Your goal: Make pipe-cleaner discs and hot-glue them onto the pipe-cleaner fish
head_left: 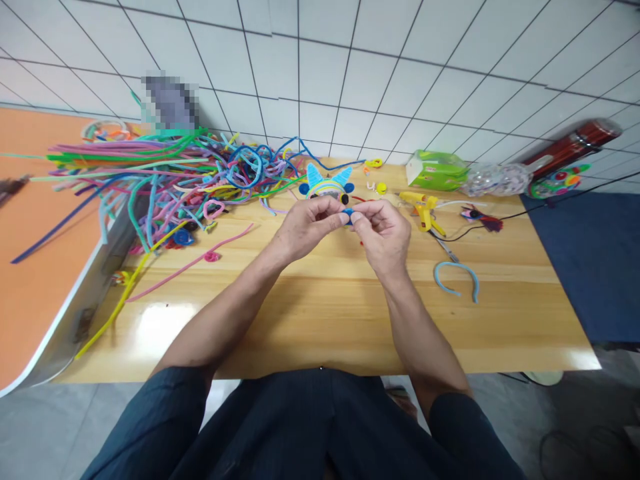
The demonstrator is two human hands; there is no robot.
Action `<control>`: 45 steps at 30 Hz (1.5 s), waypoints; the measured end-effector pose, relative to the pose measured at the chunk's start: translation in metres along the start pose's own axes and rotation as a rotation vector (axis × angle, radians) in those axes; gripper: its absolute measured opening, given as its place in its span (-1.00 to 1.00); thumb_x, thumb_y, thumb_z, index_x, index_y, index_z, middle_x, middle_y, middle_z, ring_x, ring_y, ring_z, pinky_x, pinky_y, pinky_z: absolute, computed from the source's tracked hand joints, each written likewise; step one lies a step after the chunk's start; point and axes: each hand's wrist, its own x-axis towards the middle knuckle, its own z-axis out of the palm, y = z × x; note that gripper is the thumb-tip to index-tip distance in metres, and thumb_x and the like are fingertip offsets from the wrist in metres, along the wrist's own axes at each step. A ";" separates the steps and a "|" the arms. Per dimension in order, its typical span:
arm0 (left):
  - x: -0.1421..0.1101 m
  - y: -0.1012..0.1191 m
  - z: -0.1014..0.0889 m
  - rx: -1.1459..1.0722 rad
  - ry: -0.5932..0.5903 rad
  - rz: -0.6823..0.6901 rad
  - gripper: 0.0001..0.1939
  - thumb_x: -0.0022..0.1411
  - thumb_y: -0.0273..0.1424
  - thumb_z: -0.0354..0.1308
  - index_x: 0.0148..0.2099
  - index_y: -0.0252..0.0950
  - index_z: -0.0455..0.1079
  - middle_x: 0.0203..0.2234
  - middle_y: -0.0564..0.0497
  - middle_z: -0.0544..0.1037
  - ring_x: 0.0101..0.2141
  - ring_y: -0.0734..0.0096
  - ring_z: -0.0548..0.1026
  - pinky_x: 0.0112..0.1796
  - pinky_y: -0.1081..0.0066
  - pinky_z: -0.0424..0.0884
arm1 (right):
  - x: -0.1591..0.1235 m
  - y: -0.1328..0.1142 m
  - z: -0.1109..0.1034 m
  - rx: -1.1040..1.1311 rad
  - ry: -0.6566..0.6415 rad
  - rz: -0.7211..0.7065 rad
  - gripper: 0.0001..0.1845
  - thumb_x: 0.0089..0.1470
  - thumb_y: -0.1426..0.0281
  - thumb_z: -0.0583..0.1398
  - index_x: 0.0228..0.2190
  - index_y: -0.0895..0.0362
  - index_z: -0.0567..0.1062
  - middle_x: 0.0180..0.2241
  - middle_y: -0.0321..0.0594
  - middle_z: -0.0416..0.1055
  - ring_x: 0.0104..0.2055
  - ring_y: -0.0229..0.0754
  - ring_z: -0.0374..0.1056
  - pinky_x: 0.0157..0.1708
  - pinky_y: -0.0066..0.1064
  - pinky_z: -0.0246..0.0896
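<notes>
Between the fingertips of both hands is a small blue piece (349, 212), perhaps coiled pipe cleaner; its exact shape is partly covered. My left hand (313, 228) pinches it from the left, and my right hand (384, 235) pinches its right side. Just behind the hands lies a fuzzy figure (330, 185) with light-blue pointed ears, dark-blue round bits and a yellow band; its lower part is hidden by my fingers. A yellow coil (381, 188) and a small yellow loop (374, 163) lie beyond my right hand.
A big heap of colourful pipe cleaners (200, 167) covers the table's left back. Toward the right are a yellow glue gun (424, 210) with a cord, a light-blue headband (457, 267), a green packet (437, 171) and a red-brown flask (575, 148). A tiled wall (320, 80) rises behind.
</notes>
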 end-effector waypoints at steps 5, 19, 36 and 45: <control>0.000 0.003 -0.001 0.059 0.012 0.050 -0.56 0.34 -0.01 0.40 -0.37 -0.27 0.55 -0.46 0.03 0.53 -0.43 0.43 0.35 -0.34 0.37 0.29 | 0.000 -0.002 0.000 0.029 -0.015 0.028 -0.92 0.23 0.30 0.36 -0.26 0.04 0.62 -0.36 -0.36 0.64 -0.39 -0.28 0.51 -0.32 -0.36 0.46; -0.027 0.026 0.015 0.236 0.045 0.163 -0.61 0.41 -0.02 0.31 -0.23 -0.28 0.56 -0.39 -0.01 0.61 -0.37 0.39 0.45 -0.30 0.39 0.33 | -0.019 -0.036 -0.022 -0.024 -0.097 0.072 -0.82 0.16 0.21 0.36 -0.36 0.05 0.57 -0.47 -0.38 0.52 -0.44 -0.27 0.36 -0.40 -0.38 0.28; -0.072 -0.017 0.004 0.280 -0.126 -0.025 -0.62 0.35 -0.05 0.25 -0.24 -0.29 0.57 -0.43 0.02 0.60 -0.39 0.38 0.45 -0.33 0.43 0.33 | -0.063 -0.003 -0.010 -0.039 -0.239 0.255 -0.65 0.04 0.05 0.41 -0.41 0.07 0.55 -0.50 -0.37 0.51 -0.46 -0.27 0.36 -0.39 -0.39 0.29; -0.049 -0.062 0.012 0.121 -0.149 -0.100 -0.72 0.29 -0.17 0.24 -0.29 -0.29 0.52 -0.49 0.08 0.52 -0.47 0.46 0.36 -0.38 0.44 0.27 | -0.047 0.043 -0.022 0.064 -0.281 0.422 -0.61 -0.01 0.06 0.46 -0.33 0.09 0.58 -0.48 -0.35 0.53 -0.43 -0.26 0.41 -0.34 -0.37 0.40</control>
